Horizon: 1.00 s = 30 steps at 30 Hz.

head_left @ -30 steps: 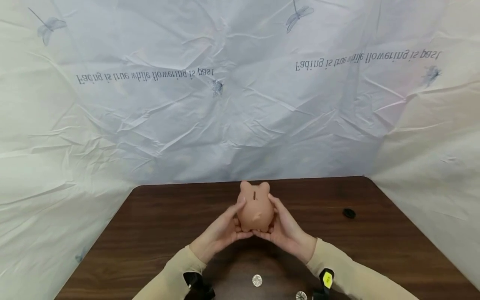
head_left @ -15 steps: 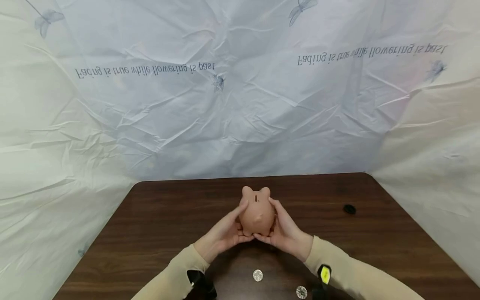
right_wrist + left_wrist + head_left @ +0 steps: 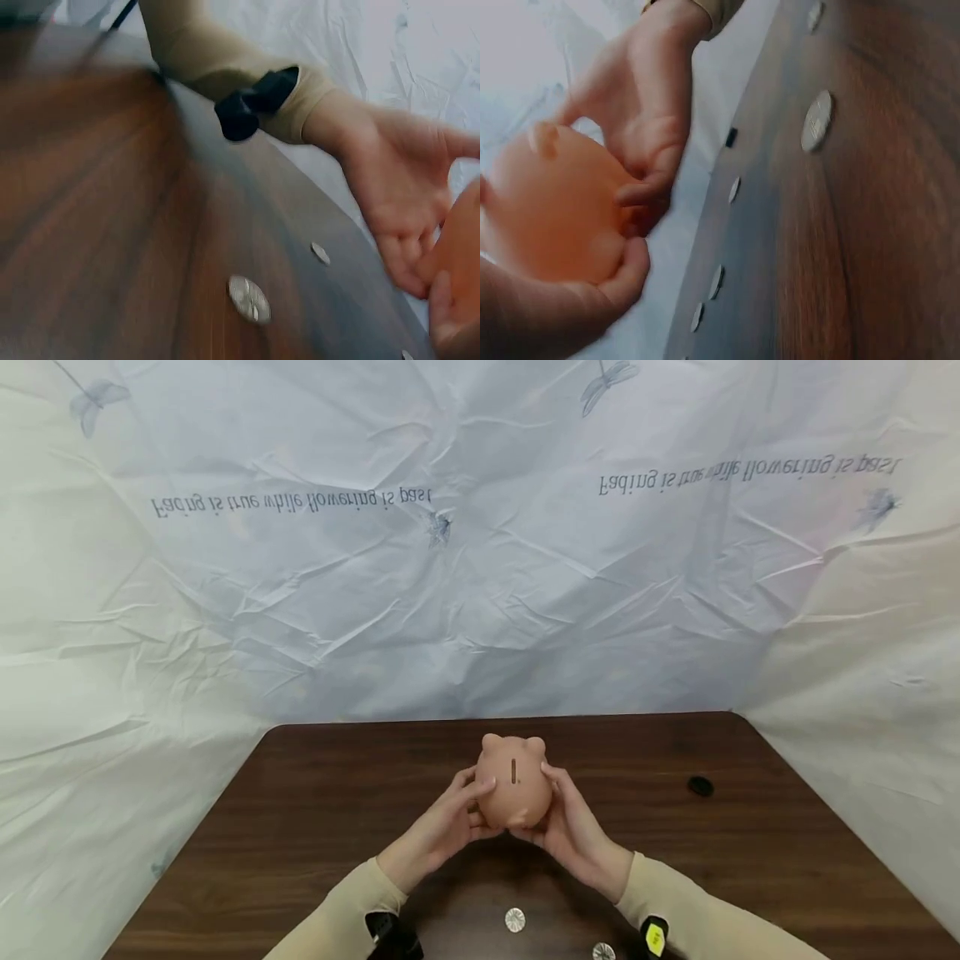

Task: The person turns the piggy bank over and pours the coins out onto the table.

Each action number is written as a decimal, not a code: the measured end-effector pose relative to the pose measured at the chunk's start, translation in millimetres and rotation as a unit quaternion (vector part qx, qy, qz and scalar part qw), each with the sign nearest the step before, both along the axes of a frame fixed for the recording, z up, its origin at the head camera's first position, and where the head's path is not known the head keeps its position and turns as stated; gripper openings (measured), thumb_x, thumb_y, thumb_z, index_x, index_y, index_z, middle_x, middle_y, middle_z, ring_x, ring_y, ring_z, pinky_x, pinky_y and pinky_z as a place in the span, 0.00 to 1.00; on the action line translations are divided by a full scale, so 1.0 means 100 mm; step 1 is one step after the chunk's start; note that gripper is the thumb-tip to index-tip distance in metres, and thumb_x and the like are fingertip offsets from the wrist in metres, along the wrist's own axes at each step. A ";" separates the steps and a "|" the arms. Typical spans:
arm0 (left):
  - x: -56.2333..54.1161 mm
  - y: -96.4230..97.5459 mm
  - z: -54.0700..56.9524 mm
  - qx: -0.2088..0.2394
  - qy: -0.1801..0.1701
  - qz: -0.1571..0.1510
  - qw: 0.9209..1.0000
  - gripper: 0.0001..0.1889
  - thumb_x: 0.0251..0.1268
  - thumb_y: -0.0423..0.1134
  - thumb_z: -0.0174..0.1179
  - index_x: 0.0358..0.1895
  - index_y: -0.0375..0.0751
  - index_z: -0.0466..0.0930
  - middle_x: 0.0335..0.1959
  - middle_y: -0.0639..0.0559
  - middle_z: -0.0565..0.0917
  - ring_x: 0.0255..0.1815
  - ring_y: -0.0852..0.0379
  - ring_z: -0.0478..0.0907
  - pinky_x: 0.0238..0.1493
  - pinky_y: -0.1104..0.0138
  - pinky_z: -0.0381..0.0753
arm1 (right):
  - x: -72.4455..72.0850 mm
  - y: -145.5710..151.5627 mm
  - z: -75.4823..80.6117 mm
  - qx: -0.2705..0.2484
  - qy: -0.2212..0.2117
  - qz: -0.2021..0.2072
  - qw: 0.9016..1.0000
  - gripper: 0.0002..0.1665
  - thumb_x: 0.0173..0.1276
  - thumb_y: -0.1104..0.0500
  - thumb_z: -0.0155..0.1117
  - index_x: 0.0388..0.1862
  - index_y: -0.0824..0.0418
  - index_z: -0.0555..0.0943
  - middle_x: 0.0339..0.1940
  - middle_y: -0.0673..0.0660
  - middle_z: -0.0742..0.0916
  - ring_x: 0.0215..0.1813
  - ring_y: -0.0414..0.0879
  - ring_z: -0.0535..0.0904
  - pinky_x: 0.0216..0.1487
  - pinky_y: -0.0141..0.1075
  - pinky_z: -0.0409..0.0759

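Observation:
Both hands hold a pink piggy bank (image 3: 514, 797) up over the table, its coin slot facing the head camera and its ears pointing away. The left hand (image 3: 438, 831) grips its left side, thumb up near the slot and fingers round the side and below. On the other side, the right hand (image 3: 585, 839) grips with thumb on the upper side and fingers beneath. In the left wrist view the bank (image 3: 551, 210) is well off the tabletop, with fingertips of both hands meeting at its underside. Only an edge of the bank (image 3: 463, 247) shows in the right wrist view.
A silver coin (image 3: 514, 919) lies on the dark wooden table (image 3: 337, 802) between the forearms, another coin (image 3: 603, 952) near the right wrist. The left wrist view shows several more coins (image 3: 717, 282). A small round black piece (image 3: 701, 786) lies at right. A white printed sheet (image 3: 480, 610) hangs behind.
The piggy bank has tipped in the hands, so its slot and top turn more toward the head camera and its tail sits lower. More left fingers show along its side.

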State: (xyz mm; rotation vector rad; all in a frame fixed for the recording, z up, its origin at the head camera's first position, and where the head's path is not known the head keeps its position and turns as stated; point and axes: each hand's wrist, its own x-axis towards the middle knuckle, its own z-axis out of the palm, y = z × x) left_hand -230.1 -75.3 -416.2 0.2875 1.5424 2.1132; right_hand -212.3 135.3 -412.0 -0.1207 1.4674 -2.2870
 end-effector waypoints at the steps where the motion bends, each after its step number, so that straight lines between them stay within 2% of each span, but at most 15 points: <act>1: -0.01 0.00 -0.01 -0.010 -0.013 -0.002 1.000 0.41 0.74 0.56 0.55 0.79 0.44 0.45 0.66 0.33 0.71 0.57 0.41 0.80 0.60 0.50 0.78 | 0.00 0.00 0.02 0.004 -0.022 0.002 1.000 0.44 0.78 0.33 0.43 0.79 0.60 0.54 0.67 0.63 0.72 0.58 0.51 0.78 0.59 0.45 0.78; 3: -0.03 0.01 0.01 -0.025 -0.030 -0.004 0.999 0.41 0.75 0.60 0.53 0.79 0.42 0.47 0.64 0.34 0.73 0.53 0.42 0.82 0.57 0.51 0.81 | -0.01 0.00 0.08 0.010 -0.061 0.002 0.998 0.46 0.77 0.31 0.44 0.79 0.62 0.55 0.66 0.64 0.73 0.57 0.52 0.78 0.59 0.46 0.79; 5: -0.06 0.03 0.09 -0.025 -0.022 -0.002 0.999 0.39 0.75 0.60 0.53 0.78 0.43 0.52 0.63 0.36 0.74 0.50 0.43 0.82 0.54 0.52 0.82 | -0.03 -0.01 0.19 0.007 -0.065 -0.002 0.998 0.45 0.76 0.30 0.45 0.77 0.59 0.57 0.64 0.63 0.74 0.55 0.52 0.79 0.57 0.45 0.80; 6: -0.07 0.03 0.15 -0.013 0.002 0.003 1.000 0.37 0.74 0.59 0.54 0.77 0.45 0.54 0.63 0.37 0.74 0.50 0.45 0.82 0.54 0.53 0.83 | -0.04 -0.02 0.25 0.000 -0.041 -0.006 0.999 0.43 0.77 0.31 0.46 0.77 0.57 0.59 0.63 0.62 0.74 0.55 0.51 0.79 0.57 0.45 0.80; 8: -0.08 0.01 0.27 0.013 0.097 0.010 0.995 0.35 0.72 0.55 0.60 0.75 0.48 0.57 0.66 0.41 0.71 0.53 0.48 0.81 0.54 0.56 0.82 | -0.03 -0.02 0.37 0.000 0.074 -0.003 0.997 0.39 0.78 0.34 0.46 0.77 0.54 0.58 0.65 0.61 0.73 0.55 0.50 0.78 0.56 0.43 0.79; 9: -0.07 0.00 0.34 0.031 0.162 0.003 0.986 0.36 0.70 0.52 0.63 0.75 0.48 0.56 0.68 0.41 0.69 0.57 0.48 0.79 0.55 0.57 0.82 | -0.02 -0.01 0.41 -0.001 0.149 -0.002 0.989 0.38 0.78 0.36 0.47 0.78 0.52 0.57 0.67 0.61 0.71 0.57 0.50 0.77 0.56 0.43 0.79; 11: -0.04 -0.05 0.43 0.066 0.282 -0.020 0.957 0.42 0.67 0.49 0.68 0.76 0.49 0.51 0.72 0.41 0.64 0.64 0.48 0.74 0.59 0.56 0.80 | 0.02 0.01 0.45 -0.006 0.286 -0.002 0.958 0.40 0.78 0.40 0.49 0.81 0.50 0.51 0.73 0.61 0.65 0.64 0.48 0.73 0.59 0.42 0.78; 12: -0.03 -0.08 0.45 0.075 0.323 -0.030 0.943 0.45 0.65 0.48 0.70 0.78 0.51 0.49 0.73 0.41 0.63 0.67 0.49 0.71 0.60 0.57 0.80 | 0.03 0.03 0.46 -0.009 0.332 -0.002 0.943 0.40 0.78 0.42 0.49 0.82 0.50 0.49 0.74 0.60 0.63 0.65 0.47 0.72 0.59 0.41 0.78; 13: -0.03 -0.09 0.46 0.077 0.344 -0.038 0.935 0.47 0.65 0.48 0.71 0.78 0.52 0.47 0.74 0.43 0.63 0.68 0.50 0.70 0.60 0.57 0.80 | 0.05 0.04 0.45 -0.007 0.357 0.001 0.934 0.40 0.78 0.43 0.47 0.82 0.50 0.47 0.76 0.59 0.61 0.67 0.46 0.71 0.61 0.40 0.77; 14: -0.03 -0.10 0.46 0.074 0.347 -0.048 0.934 0.48 0.65 0.48 0.70 0.79 0.53 0.45 0.74 0.44 0.63 0.68 0.50 0.70 0.60 0.57 0.79 | 0.05 0.05 0.44 -0.010 0.355 0.004 0.935 0.39 0.78 0.45 0.46 0.82 0.48 0.46 0.77 0.57 0.60 0.69 0.45 0.70 0.62 0.39 0.77; 15: -0.03 -0.11 0.44 0.063 0.329 -0.054 0.941 0.46 0.67 0.47 0.69 0.79 0.54 0.45 0.74 0.44 0.64 0.67 0.50 0.71 0.60 0.56 0.79 | 0.04 0.05 0.42 -0.013 0.331 0.011 0.943 0.38 0.79 0.44 0.45 0.82 0.47 0.47 0.76 0.57 0.62 0.66 0.45 0.71 0.60 0.40 0.78; 18: -0.06 -0.08 0.37 0.013 0.197 -0.028 0.980 0.39 0.72 0.48 0.62 0.77 0.55 0.48 0.69 0.42 0.70 0.60 0.51 0.78 0.60 0.55 0.80 | 0.00 0.04 0.37 -0.017 0.187 0.020 0.982 0.32 0.82 0.42 0.40 0.80 0.47 0.54 0.70 0.56 0.69 0.60 0.47 0.77 0.58 0.41 0.79; 20: -0.08 -0.04 0.32 -0.010 0.115 -0.011 0.993 0.37 0.74 0.50 0.58 0.77 0.51 0.47 0.67 0.38 0.71 0.57 0.48 0.81 0.60 0.52 0.79 | -0.04 0.03 0.33 -0.025 0.084 0.018 0.996 0.35 0.81 0.38 0.41 0.80 0.50 0.56 0.68 0.59 0.72 0.59 0.49 0.78 0.57 0.43 0.80; 24: -0.11 -0.01 0.22 -0.032 0.027 0.001 0.999 0.40 0.74 0.58 0.55 0.77 0.44 0.48 0.65 0.32 0.73 0.54 0.43 0.82 0.58 0.49 0.81 | -0.07 0.03 0.25 -0.032 -0.029 0.017 0.999 0.46 0.77 0.31 0.48 0.80 0.58 0.55 0.69 0.64 0.70 0.60 0.51 0.77 0.59 0.44 0.80; 30: -0.13 -0.01 0.17 -0.030 0.002 -0.006 1.000 0.39 0.74 0.59 0.55 0.77 0.41 0.50 0.63 0.34 0.75 0.54 0.43 0.82 0.58 0.50 0.81 | -0.10 0.04 0.16 -0.028 -0.043 0.022 0.998 0.48 0.75 0.30 0.49 0.80 0.59 0.54 0.69 0.64 0.70 0.60 0.51 0.77 0.58 0.42 0.80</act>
